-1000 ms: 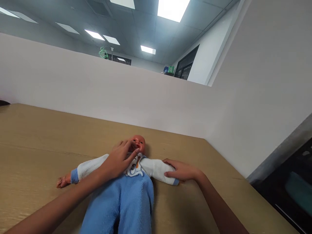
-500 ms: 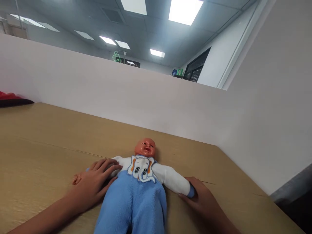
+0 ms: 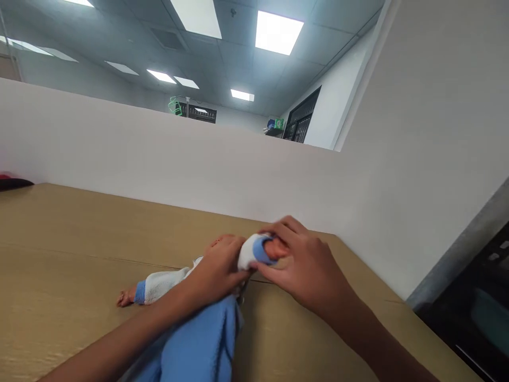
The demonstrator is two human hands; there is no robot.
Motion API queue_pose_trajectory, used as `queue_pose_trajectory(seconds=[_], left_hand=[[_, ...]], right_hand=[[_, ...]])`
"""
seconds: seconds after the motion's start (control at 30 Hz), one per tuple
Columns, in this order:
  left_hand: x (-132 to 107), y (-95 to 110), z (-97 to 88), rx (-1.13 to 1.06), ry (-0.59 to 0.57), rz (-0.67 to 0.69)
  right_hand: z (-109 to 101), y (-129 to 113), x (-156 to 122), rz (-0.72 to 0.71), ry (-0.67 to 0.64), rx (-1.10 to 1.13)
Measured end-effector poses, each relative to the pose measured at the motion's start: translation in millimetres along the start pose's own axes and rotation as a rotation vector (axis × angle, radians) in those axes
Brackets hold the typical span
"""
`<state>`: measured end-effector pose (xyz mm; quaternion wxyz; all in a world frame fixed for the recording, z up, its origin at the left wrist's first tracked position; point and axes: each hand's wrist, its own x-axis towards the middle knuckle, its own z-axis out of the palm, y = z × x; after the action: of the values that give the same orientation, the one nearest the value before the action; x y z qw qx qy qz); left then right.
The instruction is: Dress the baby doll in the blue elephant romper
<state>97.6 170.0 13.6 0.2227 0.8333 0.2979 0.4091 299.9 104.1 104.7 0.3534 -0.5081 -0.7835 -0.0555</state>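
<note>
A baby doll (image 3: pixel 199 339) in blue fleece trousers and a white top lies on its back on the tan table (image 3: pixel 71 249). My left hand (image 3: pixel 217 273) is closed over the doll's chest and hides most of its head. My right hand (image 3: pixel 302 265) is closed on the doll's white sleeve with its blue cuff (image 3: pixel 256 252), raised and folded in over the chest. The doll's other arm (image 3: pixel 153 286) lies stretched to the left on the table, its small hand showing.
A white partition wall (image 3: pixel 159 154) runs along the table's far edge and meets a wall on the right. A dark red and black object (image 3: pixel 10 181) lies at the far left. A dark appliance (image 3: pixel 469 313) stands at the right.
My right hand has lifted the doll's right sleeve from the table and brought it in over the chest. My left hand moved from the doll's left arm to its chest.
</note>
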Motion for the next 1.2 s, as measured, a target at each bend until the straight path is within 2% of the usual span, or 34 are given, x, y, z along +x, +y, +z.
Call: queue_pose_trajectory(seconds=[0.1, 0.17, 0.2, 0.3, 0.4, 0.47, 0.6, 0.73, 0.9, 1.07, 1.2], left_hand=[[15, -7, 4.9, -0.203, 0.068, -0.109], [15, -14, -1.1, -0.358, 0.149, -0.231], [14, -16, -5.7, -0.437, 0.197, -0.307], [9, -22, -19.7, -0.632, 0.313, -0.506], [7, -30, -28.2, -0.714, 0.358, -0.577], [6, -38, -31.1, -0.754, 0.370, -0.581], [8, -57, -36.0, -0.810, 0.410, -0.582], [10, -69, -42.1, -0.891, 0.484, -0.584], [8, -70, -46.9, -0.941, 0.465, -0.615], [8, -67, -44.7, -0.954, 0.462, -0.639], [9, -60, -42.2, -0.933, 0.468, -0.636]], right_hand=[[13, -11, -12, 0.000, 0.266, 0.314], [40, -7, -38, 0.078, 0.444, 0.514], [59, -4, -54, 0.107, 0.460, 0.586], [116, 0, -98, 0.282, 0.149, 0.805], [151, -7, -114, 0.331, -0.040, 0.942], [157, -15, -108, 0.314, -0.064, 1.006], [157, -27, -86, 0.260, -0.062, 1.053], [166, -34, -81, 0.220, -0.078, 1.060], [176, -38, -77, 0.351, -0.033, 1.215], [185, -37, -75, 0.451, 0.012, 1.191], [183, -33, -74, 0.401, 0.018, 1.099]])
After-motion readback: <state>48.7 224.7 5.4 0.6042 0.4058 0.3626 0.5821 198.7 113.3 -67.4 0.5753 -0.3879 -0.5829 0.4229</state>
